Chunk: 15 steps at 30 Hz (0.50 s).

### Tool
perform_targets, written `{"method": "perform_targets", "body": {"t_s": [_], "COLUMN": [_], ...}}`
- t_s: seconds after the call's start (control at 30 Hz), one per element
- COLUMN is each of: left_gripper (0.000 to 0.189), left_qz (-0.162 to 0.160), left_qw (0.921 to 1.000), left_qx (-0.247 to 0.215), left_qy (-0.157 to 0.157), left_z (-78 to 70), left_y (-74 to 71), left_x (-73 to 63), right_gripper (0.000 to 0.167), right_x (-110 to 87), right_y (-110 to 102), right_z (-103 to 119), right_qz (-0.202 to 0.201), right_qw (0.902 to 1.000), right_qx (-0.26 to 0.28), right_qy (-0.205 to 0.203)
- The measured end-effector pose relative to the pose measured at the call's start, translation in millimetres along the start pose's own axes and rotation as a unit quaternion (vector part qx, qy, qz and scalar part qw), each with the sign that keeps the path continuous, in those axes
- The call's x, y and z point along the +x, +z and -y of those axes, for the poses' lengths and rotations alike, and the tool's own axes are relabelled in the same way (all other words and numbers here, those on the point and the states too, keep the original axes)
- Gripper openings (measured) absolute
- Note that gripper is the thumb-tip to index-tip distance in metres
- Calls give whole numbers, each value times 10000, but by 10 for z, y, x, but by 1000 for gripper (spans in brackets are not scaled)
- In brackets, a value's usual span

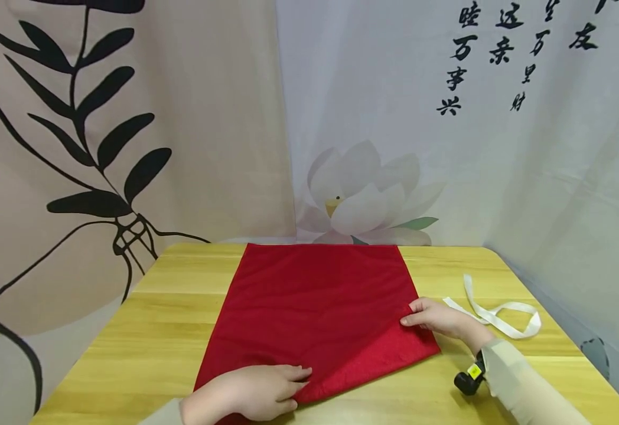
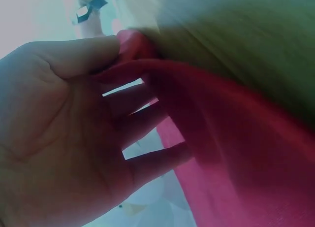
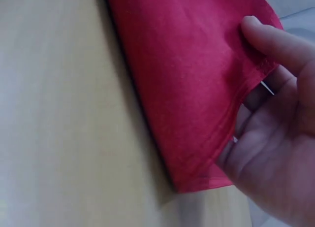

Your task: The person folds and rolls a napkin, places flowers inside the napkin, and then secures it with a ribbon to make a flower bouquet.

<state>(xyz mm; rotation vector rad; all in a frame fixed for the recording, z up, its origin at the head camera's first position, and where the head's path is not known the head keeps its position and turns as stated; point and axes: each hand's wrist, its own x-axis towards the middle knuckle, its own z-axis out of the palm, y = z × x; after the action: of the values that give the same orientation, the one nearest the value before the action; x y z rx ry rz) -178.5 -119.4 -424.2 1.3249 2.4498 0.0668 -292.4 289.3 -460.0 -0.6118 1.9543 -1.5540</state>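
Note:
A red cloth (image 1: 320, 289) lies spread over the wooden table, its near right part folded over into a slanted, brighter flap (image 1: 365, 366). At the near edge of that fold, my left hand (image 1: 256, 389) holds the cloth. The left wrist view has the thumb and fingers on either side of the cloth's edge (image 2: 167, 69), which lifts into a curve. My right hand (image 1: 439, 319) pinches the flap's corner at the right side. In the right wrist view its thumb (image 3: 275, 40) lies on top of the cloth, with the other fingers partly hidden underneath.
A looped white ribbon (image 1: 522, 321) lies on the table (image 1: 155, 313) to the right of the cloth, beside the right forearm. A black wrist camera (image 1: 469, 381) is strapped to the right wrist. Behind the table hangs a printed curtain (image 1: 224, 118).

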Motion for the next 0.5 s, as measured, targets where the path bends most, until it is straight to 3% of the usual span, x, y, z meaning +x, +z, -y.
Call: {"method": "perform_targets", "body": {"t_s": [0.33, 0.5], "left_gripper": [22, 39], "left_qz": [-336, -473], "left_qw": [9983, 9976], "left_qx": [-345, -469], "left_qy": [316, 214], "left_z": [26, 41], "left_y": [-91, -110], "left_x": [-88, -127], "right_gripper": [26, 25], "right_x": [46, 80], "right_y": [-50, -61], "right_z": [180, 250], "right_qz": [-184, -181], "right_qw": [9974, 9958], "right_qx": [-689, -889], "right_qy": [-136, -150]}}
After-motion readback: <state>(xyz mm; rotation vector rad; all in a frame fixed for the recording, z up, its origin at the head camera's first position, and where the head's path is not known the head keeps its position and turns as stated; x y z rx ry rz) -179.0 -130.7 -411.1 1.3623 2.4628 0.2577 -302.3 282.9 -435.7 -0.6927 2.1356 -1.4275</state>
